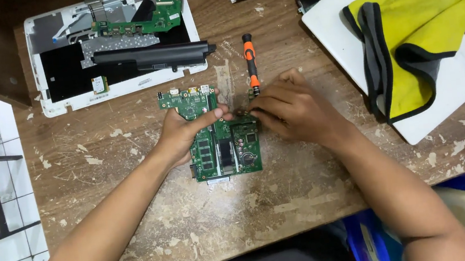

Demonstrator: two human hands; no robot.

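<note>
Scuffed wooden table (196, 222), green circuit board (229, 148)

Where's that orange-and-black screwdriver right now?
In the head view, the screwdriver lies on the wooden table just above the right hand, right of the green circuit board and below the opened white laptop shell.

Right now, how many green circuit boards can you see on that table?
3. A large green board lies under both hands; a long narrow one sits inside the opened white laptop shell; a tiny card lies near the shell's lower edge. Others may be hidden.
</note>
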